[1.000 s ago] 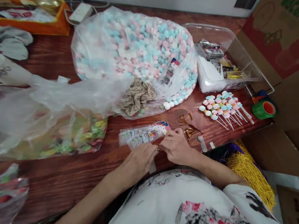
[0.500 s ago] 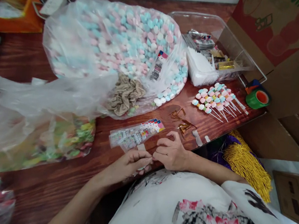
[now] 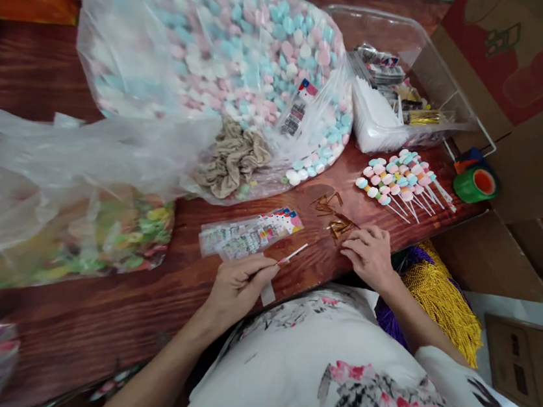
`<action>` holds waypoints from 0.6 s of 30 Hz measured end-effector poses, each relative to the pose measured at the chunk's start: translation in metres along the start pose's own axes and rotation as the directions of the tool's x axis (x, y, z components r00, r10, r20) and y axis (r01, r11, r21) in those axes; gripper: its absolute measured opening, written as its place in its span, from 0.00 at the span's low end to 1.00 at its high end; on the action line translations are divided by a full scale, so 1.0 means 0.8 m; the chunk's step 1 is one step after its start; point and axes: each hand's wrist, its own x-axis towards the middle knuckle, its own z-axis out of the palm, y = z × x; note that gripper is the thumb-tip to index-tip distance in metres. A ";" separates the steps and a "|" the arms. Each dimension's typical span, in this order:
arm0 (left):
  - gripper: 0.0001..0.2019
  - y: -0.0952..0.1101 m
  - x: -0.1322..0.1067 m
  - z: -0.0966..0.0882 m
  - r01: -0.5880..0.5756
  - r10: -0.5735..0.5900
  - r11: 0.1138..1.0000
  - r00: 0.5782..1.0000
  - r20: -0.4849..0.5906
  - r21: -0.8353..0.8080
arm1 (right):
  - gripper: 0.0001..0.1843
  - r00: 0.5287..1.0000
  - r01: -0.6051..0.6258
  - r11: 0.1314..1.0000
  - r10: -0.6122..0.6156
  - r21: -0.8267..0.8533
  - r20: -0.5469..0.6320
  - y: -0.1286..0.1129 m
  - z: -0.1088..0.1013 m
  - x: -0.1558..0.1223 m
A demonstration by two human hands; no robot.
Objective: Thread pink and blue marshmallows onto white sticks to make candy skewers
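Observation:
My left hand (image 3: pixel 240 285) is closed in a pinch at the table's front edge. A thin white stick (image 3: pixel 295 253) pokes out from its fingertips toward the upper right; whatever is on its lower end is hidden in the hand. My right hand (image 3: pixel 368 254) rests on the table beside loose gold twist ties (image 3: pixel 340 226), fingers curled together and thumb out of sight. Whether a tie is between those fingers cannot be made out. Beyond my left hand lie flat clear printed bags (image 3: pixel 248 235), fanned out. Skewers of pastel candies (image 3: pixel 397 177) lie behind my right hand.
A large bag of pastel candies (image 3: pixel 209 59) fills the back, with a crumpled tan cloth (image 3: pixel 232 160) on its edge. A bag of colourful gummies (image 3: pixel 119 245) lies left. A clear plastic tub (image 3: pixel 378 127), green tape roll (image 3: pixel 475 184) and cardboard box (image 3: pixel 527 148) stand right.
My hands have parted. The right one moved right to the twist ties, over the small white scraps. The left stayed near the edge, and the white stick now shows from its fingers.

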 end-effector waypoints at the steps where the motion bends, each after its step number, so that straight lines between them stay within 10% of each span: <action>1: 0.08 0.002 0.003 0.005 0.040 -0.041 0.997 0.999 -0.015 -0.067 | 0.06 0.999 0.018 0.999 -0.017 -0.039 0.038 0.007 0.001 -0.001; 10: 0.10 0.011 0.001 0.025 0.293 -0.334 0.881 0.941 -0.051 -0.372 | 0.07 0.959 0.204 0.972 -0.174 -0.120 0.222 0.019 0.013 0.018; 18: 0.13 0.015 0.000 0.026 0.366 -0.461 0.793 0.883 -0.087 -0.487 | 0.08 0.997 0.080 0.952 -0.078 0.296 -0.020 0.001 -0.006 0.034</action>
